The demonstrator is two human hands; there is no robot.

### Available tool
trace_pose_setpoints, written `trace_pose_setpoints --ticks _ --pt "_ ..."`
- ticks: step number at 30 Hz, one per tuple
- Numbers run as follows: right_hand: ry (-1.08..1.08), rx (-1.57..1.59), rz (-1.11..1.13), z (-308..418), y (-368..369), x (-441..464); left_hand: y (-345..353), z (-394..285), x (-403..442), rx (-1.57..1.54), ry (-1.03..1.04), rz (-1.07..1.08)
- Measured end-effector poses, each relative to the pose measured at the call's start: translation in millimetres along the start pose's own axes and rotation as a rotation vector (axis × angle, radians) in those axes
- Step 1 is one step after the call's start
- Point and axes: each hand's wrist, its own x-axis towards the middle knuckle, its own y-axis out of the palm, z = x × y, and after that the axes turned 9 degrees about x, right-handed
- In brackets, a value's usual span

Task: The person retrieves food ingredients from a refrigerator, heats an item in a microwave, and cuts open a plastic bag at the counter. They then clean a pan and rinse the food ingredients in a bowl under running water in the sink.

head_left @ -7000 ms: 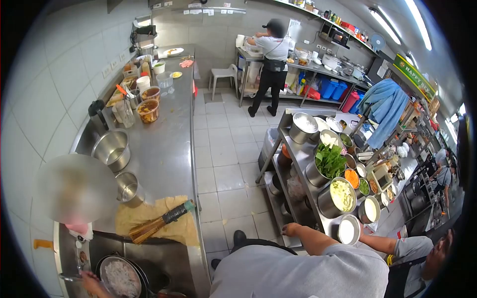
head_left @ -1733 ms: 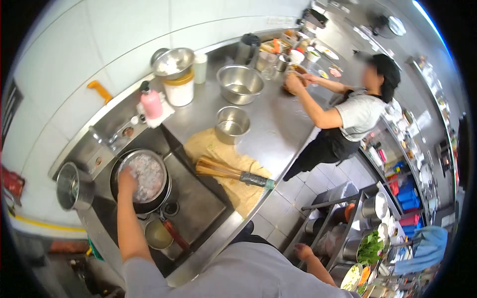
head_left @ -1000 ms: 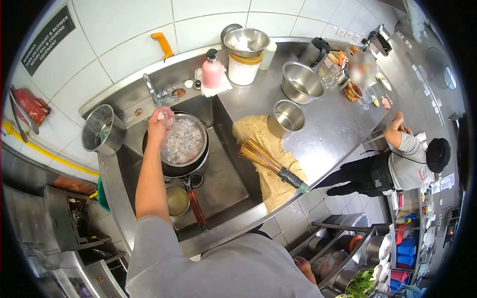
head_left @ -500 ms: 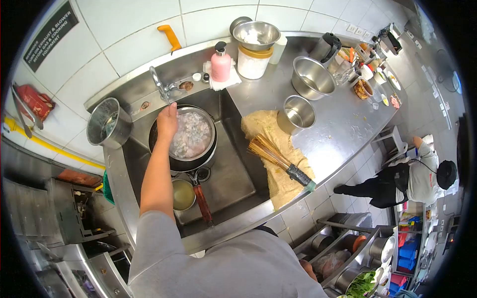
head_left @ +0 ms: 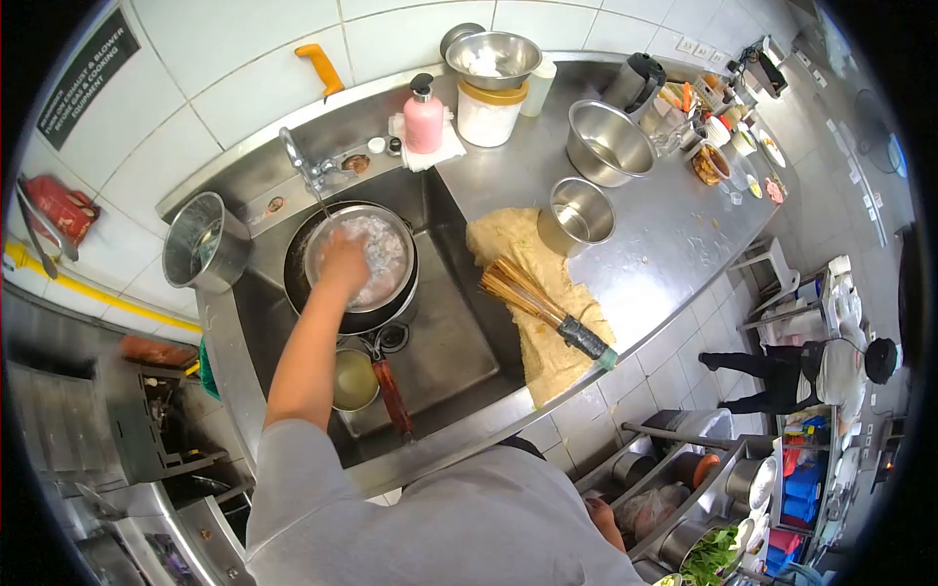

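My left hand [head_left: 342, 262] reaches into a metal bowl [head_left: 400, 283] of pale, greyish-pink food pieces in water [head_left: 383, 241]. Its fingers dip among the pieces and are partly hidden. The bowl rests inside or on a larger dark pan [head_left: 296, 272] in the sink [head_left: 454, 332]. Above its far rim is the tap [head_left: 297, 156], with a thin stream seeming to fall into the bowl. Close by, a small pot of cloudy yellowish liquid [head_left: 354, 379] has a brown handle [head_left: 393, 398]. My right hand [head_left: 604, 520] hangs low beside my body, only partly visible.
A bundle of sticks [head_left: 532, 301] lies on a tan cloth [head_left: 552, 366] right of the sink. Metal pots [head_left: 576, 217], a pink pump bottle [head_left: 423, 122] and a tub [head_left: 489, 117] stand on the counter. Another person [head_left: 811, 376] is at far right.
My left hand has moved from the bowl's far rim near the tap down into the food. A thin stream now shows below the spout. The other person has shifted and their legs are apart.
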Motion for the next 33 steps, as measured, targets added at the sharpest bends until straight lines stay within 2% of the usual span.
trace_pose_setpoints --ticks 3,4,6,7,9,10,11,12,13,15,17,18,20,21,23,25,27,28,29,30,31,32,33 --pt "0.004 0.092 0.051 -9.5 10.5 -0.5 -4.3 -39.3 -22.1 -0.031 0.014 0.119" --pt "0.012 -0.011 0.074 -10.3 13.1 -1.1 -2.9 -42.2 -25.4 -0.040 0.018 0.160" --pt "0.019 -0.117 0.091 -29.7 15.9 10.4 14.4 -25.6 -11.4 -0.114 -0.092 0.068" --pt "-0.231 -0.103 0.117 -60.7 18.8 23.6 22.6 -15.4 -0.8 -0.143 -0.127 0.036" --pt "-0.476 -0.092 0.139 -62.8 12.3 23.2 35.3 23.7 38.0 -0.276 -0.166 0.339" --pt "-0.226 -0.046 0.059 -33.2 6.3 12.0 38.4 36.1 44.5 -0.281 -0.163 0.339" --pt "0.024 0.002 -0.020 -10.5 -0.5 4.0 39.4 47.1 49.3 -0.483 -0.246 0.247" --pt "0.028 0.004 -0.021 3.7 -7.0 -1.0 37.2 51.6 52.0 -0.682 -0.328 0.154" --pt "0.046 -0.013 -0.007 14.1 -10.5 -5.8 28.7 42.1 44.8 -0.679 -0.325 0.157" --pt "0.061 -0.032 0.014 10.1 -5.0 -4.7 3.2 1.9 12.1 -0.359 -0.079 0.062" --pt "0.005 -0.029 0.046 -39.2 12.2 27.8 -11.4 -33.6 -9.6 -0.310 -0.124 0.091" --pt "-0.003 -0.035 0.050 -36.6 11.2 29.9 -11.2 -33.3 -11.1 -0.289 -0.148 0.106" --pt "-0.186 -0.291 0.130 -23.0 3.5 24.6 -6.5 -24.8 -4.5 -0.289 -0.167 0.139" --pt "-0.190 -0.298 0.128 -15.2 -1.9 20.8 -1.9 -16.8 2.8 -0.311 -0.160 0.157" --pt "-0.060 -0.088 0.056 4.2 -7.6 11.7 -2.5 2.1 10.7 -0.398 -0.179 0.122" --pt "-0.047 -0.097 0.047 13.5 -8.9 10.6 -8.7 17.1 4.2 -0.477 -0.194 0.093" --pt "-0.034 -0.105 0.038 25.7 -9.0 5.8 -20.2 28.7 -18.3 -0.390 -0.375 -0.253" --pt "0.046 -0.012 0.041 50.0 -13.1 -8.3 1.5 40.1 -23.1 -0.389 -0.374 -0.253" --pt "0.125 0.082 0.041 67.4 -16.4 -16.5 42.2 56.9 -23.1 -0.336 -0.544 -0.163" --pt "0.122 0.085 0.039 62.5 -13.9 -12.2 57.8 67.5 -20.1 -0.310 -0.630 -0.120" --pt "0.023 -0.032 0.038 36.6 -5.9 2.0 72.6 77.9 -17.2 -0.283 -0.714 -0.073" --pt "-0.076 -0.152 0.038 6.8 1.8 18.9 74.6 86.0 -13.5 -0.587 -0.825 0.273" --pt "-0.082 -0.157 0.040 -25.8 8.3 40.9 77.3 91.2 -12.3 -0.890 -0.913 0.627"
